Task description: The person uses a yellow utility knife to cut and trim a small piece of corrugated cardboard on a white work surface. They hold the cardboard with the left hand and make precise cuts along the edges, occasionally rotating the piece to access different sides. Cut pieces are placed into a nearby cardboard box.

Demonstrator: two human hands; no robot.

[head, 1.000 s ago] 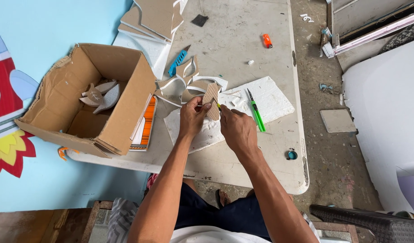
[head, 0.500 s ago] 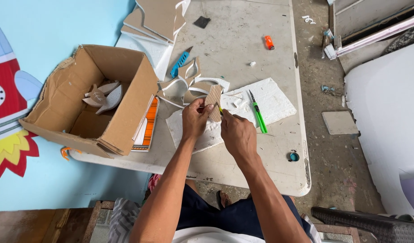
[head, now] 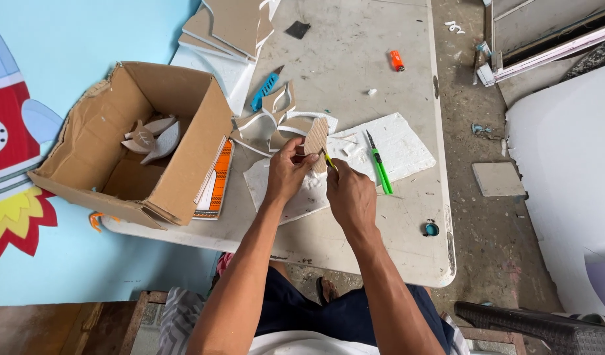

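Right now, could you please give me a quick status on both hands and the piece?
Left hand pinching cardboard cutout. Right hand holding yellow cutter at its edge. Green cutter lying alongside, apart.

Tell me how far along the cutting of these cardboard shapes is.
Done: a few cut shapes lie in the open box. In hand: the left hand holds a brown cardboard piece while the right hand works its edge with a yellow cutter. Left: uncut cardboard sheets stacked at the table's far end.

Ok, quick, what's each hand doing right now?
Left hand: closed on the brown cardboard piece.
Right hand: closed on a yellow-handled cutter.
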